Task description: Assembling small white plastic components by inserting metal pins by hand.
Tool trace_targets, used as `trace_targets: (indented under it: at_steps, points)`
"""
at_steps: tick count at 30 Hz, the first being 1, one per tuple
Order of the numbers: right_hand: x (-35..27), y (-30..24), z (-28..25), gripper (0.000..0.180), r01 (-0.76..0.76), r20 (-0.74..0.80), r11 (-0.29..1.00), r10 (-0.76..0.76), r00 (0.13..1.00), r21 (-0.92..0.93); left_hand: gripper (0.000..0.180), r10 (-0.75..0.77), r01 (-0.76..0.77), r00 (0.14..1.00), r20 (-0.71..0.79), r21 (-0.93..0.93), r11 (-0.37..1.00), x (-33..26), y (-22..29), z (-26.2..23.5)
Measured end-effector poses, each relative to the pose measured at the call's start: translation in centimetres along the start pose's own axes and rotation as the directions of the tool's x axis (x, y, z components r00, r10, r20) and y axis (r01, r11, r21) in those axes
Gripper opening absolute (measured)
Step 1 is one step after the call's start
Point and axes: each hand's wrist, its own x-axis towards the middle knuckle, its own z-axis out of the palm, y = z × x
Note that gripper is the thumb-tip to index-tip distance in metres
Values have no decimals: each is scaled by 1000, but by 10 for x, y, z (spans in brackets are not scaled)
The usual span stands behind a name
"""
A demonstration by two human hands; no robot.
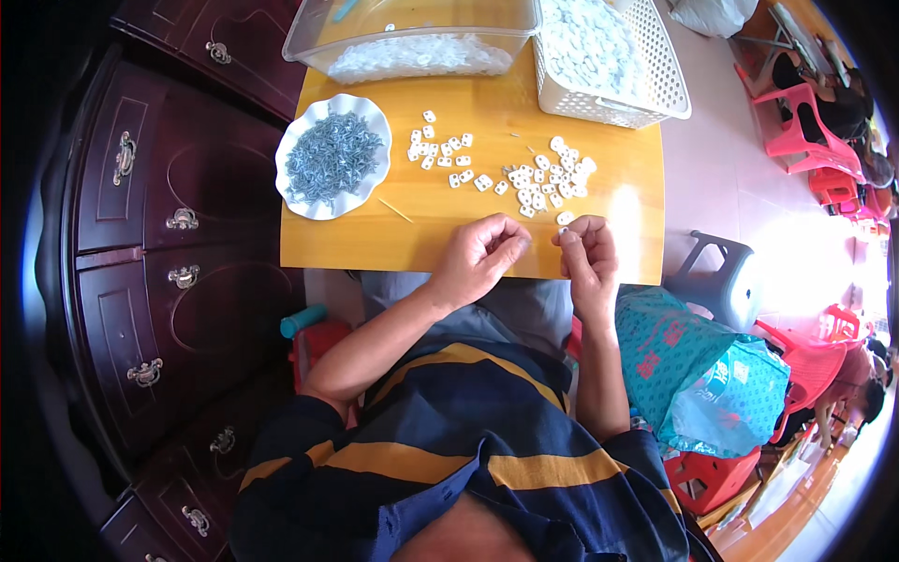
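Observation:
Over the near edge of the table, my left hand (485,253) is closed, thumb and forefinger together; whatever it may hold is too small to make out. A short gap to the right, my right hand (591,258) pinches a small white plastic piece (562,230) with a dark spot on it. Just beyond those fingers lies a pile of white two-holed plastic pieces (556,170), with several small screws among them. More loose white pieces (446,148) are scattered left of the pile. A white scalloped plate (378,161) heaped with grey screws (330,157) stands at the left.
A yellow stick (395,210) lies beside the plate. At the back stand a clear bin (309,44) and a white perforated basket (663,77), both holding white pieces. Dark cabinets (122,309) line the left; a grey stool (716,276) and teal bag (655,361) are at right. People sit farther right.

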Motion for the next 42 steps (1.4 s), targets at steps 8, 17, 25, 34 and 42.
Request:
trace_targets:
  at_steps: [8, 17, 25, 34, 42]
  points:
    - [-7, 8, -9, 15, -140, 14, 952, 142, 990, 274, 11, 67, -74, 997, 43, 166, 983, 5, 3, 7]
    - [-9, 11, -10, 14, -135, 90, 922, 109, 990, 363, 8, 181, -181, 983, 24, 257, 949, 10, 23, 15]
    - [-19, 12, -3, 16, -105, 49, 939, 94, 994, 327, 8, 209, -209, 977, 33, 292, 933, 3, 16, 14]
    - [-26, 23, -1, 16, -204, 125, 867, 164, 978, 456, 4, 244, -244, 969, 29, 227, 943, -1, 13, 19]
    - [-26, 19, 4, 15, -231, 159, 862, 177, 971, 452, 8, 164, -178, 983, 82, 200, 964, -1, 15, 19]
